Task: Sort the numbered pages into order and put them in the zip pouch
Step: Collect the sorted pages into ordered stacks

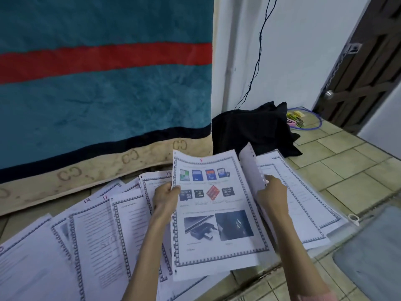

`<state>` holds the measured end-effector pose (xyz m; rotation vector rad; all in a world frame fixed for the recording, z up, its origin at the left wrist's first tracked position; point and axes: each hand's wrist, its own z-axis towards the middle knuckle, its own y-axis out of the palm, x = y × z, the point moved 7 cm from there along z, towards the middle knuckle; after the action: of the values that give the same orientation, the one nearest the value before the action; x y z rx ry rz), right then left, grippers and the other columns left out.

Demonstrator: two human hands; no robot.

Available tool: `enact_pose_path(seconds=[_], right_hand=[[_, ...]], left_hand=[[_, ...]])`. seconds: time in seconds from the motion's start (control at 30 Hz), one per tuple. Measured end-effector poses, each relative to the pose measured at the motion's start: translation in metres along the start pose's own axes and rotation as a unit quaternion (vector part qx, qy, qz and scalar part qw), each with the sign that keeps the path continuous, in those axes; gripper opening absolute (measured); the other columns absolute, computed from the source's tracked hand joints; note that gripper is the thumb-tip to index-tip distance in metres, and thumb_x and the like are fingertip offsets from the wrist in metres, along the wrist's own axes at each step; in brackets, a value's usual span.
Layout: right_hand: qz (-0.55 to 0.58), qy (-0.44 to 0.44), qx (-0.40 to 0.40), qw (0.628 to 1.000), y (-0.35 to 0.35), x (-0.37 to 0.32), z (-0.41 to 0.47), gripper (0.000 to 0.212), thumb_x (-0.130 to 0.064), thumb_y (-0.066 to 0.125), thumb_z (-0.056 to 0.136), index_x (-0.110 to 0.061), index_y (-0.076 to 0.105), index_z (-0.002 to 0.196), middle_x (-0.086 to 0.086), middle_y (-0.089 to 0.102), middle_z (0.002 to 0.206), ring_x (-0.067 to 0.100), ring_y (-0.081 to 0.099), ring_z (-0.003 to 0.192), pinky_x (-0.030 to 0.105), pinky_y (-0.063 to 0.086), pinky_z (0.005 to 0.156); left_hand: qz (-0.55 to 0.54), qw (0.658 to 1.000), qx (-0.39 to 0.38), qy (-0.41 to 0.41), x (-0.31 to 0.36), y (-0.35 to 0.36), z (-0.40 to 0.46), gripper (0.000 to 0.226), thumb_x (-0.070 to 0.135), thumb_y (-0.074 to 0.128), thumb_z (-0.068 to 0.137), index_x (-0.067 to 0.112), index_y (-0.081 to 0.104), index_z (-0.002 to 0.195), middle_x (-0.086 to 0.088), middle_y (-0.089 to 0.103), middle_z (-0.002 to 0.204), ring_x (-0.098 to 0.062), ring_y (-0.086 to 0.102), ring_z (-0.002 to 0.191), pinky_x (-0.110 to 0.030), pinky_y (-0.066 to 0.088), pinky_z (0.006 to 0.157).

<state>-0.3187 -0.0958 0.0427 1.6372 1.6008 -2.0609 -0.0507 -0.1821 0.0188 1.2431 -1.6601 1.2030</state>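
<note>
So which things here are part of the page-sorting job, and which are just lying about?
Part of the job:
- page 8, held by the left hand
- punched sheet, pinched by the right hand
- loose numbered pages spread on the floor
- clear zip pouch with pages under it, at right

Lying about:
- striped blanket
- black cloth
- blue cable
- door

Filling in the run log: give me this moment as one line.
left hand: holds page 8 | right hand: lifts punched sheet | pages 11, 13, 14 on floor
</note>
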Motion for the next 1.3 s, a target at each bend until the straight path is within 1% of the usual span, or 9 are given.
enact_pose_path(seconds=[0.17, 0.3, 0.43, 0.53, 0.63, 0.83, 1.07, 1.2, 1.3], right_hand=[[0.024, -0.061, -0.043, 0.997, 0.012, -0.022, -0.014, 0.053, 0.000, 0.048, 0.086, -0.012, 0.040, 0.138, 0.015, 0.063, 0.115, 0.026, 0.056, 0.087, 0.026, 0.041, 0.068], [-0.020, -0.122, -0.176, 0.977, 0.064, -0.046, -0.040, 0.063, -0.001, 0.041, 0.088, -0.025, 0.027, 0.145, 0.013, 0.063, 0.107, 0.023, 0.053, 0.081, 0.029, 0.039, 0.066], [-0.091, -0.159, -0.243, 0.953, 0.103, -0.047, -0.054, 0.065, -0.027, 0.037, 0.099, -0.048, -0.007, 0.141, 0.012, 0.059, 0.090, 0.021, 0.055, 0.072, 0.034, 0.041, 0.072], [-0.136, -0.140, -0.249, 0.949, 0.108, -0.042, -0.058, 0.060, -0.070, 0.023, 0.086, -0.056, 0.001, 0.141, 0.005, 0.063, 0.115, 0.029, 0.057, 0.107, 0.043, 0.042, 0.093], [-0.195, -0.164, -0.227, 0.940, 0.111, -0.037, -0.056, 0.067, -0.069, 0.028, 0.086, -0.053, -0.005, 0.142, 0.003, 0.049, 0.138, 0.032, 0.047, 0.122, 0.050, 0.038, 0.099], [-0.289, -0.109, -0.230, 0.923, 0.118, -0.020, -0.064, 0.081, -0.081, 0.016, 0.076, -0.043, 0.001, 0.147, 0.000, 0.015, 0.157, 0.033, 0.018, 0.142, 0.058, 0.019, 0.108], [-0.256, -0.146, -0.235, 0.926, 0.126, -0.025, -0.071, 0.089, -0.062, 0.049, 0.082, -0.045, -0.012, 0.144, 0.003, 0.003, 0.159, 0.032, 0.014, 0.143, 0.058, 0.021, 0.109], [-0.289, -0.145, -0.224, 0.920, 0.128, -0.019, -0.061, 0.076, -0.038, 0.046, 0.089, -0.037, -0.004, 0.147, 0.005, 0.009, 0.158, 0.032, 0.017, 0.142, 0.056, 0.026, 0.108], [-0.316, -0.157, -0.221, 0.909, 0.134, -0.026, -0.065, 0.072, -0.036, 0.043, 0.092, -0.032, -0.003, 0.149, 0.007, 0.003, 0.159, 0.032, 0.002, 0.145, 0.056, 0.014, 0.114]], left_hand=[[-0.037, 0.997, -0.009, -0.073, -0.041, 0.011, 0.007, 0.023, 0.016, 0.048, 0.095, 0.007, 0.062, 0.111, -0.012, 0.066, 0.112, -0.024, 0.062, 0.095, -0.036, 0.049, 0.094], [-0.109, 0.983, -0.085, -0.117, -0.039, 0.038, -0.009, 0.051, 0.043, 0.033, 0.098, 0.011, 0.043, 0.137, -0.010, 0.046, 0.138, -0.029, 0.047, 0.126, -0.042, 0.039, 0.105], [-0.291, 0.933, -0.135, -0.164, -0.035, 0.064, -0.018, 0.075, 0.063, 0.013, 0.092, 0.012, 0.059, 0.125, -0.016, 0.064, 0.119, -0.029, 0.062, 0.109, -0.039, 0.051, 0.089], [-0.340, 0.902, -0.141, -0.226, -0.042, 0.069, -0.019, 0.087, 0.073, 0.008, 0.084, 0.013, 0.067, 0.103, -0.013, 0.073, 0.093, -0.024, 0.067, 0.090, -0.035, 0.053, 0.075], [-0.337, 0.894, -0.161, -0.249, -0.053, 0.064, -0.018, 0.091, 0.077, 0.007, 0.081, 0.010, 0.068, 0.094, -0.012, 0.072, 0.073, -0.022, 0.070, 0.068, -0.032, 0.054, 0.062], [-0.303, 0.909, -0.146, -0.248, -0.067, 0.050, -0.016, 0.097, 0.083, 0.015, 0.075, 0.015, 0.050, 0.134, -0.015, 0.057, 0.128, -0.028, 0.053, 0.120, -0.039, 0.044, 0.097], [-0.332, 0.891, -0.213, -0.226, -0.048, 0.052, -0.022, 0.097, 0.078, 0.003, 0.079, 0.012, 0.049, 0.134, -0.014, 0.050, 0.137, -0.030, 0.052, 0.119, -0.038, 0.043, 0.093], [-0.198, 0.972, -0.085, -0.097, -0.046, -0.009, -0.012, 0.041, 0.043, 0.036, 0.098, 0.017, 0.057, 0.121, -0.011, 0.058, 0.130, -0.023, 0.061, 0.103, -0.029, 0.048, 0.084], [-0.048, 0.984, 0.171, -0.002, -0.058, -0.092, -0.014, 0.021, 0.016, 0.052, 0.093, 0.016, 0.062, 0.112, -0.008, 0.059, 0.128, -0.016, 0.058, 0.105, -0.025, 0.045, 0.089]])
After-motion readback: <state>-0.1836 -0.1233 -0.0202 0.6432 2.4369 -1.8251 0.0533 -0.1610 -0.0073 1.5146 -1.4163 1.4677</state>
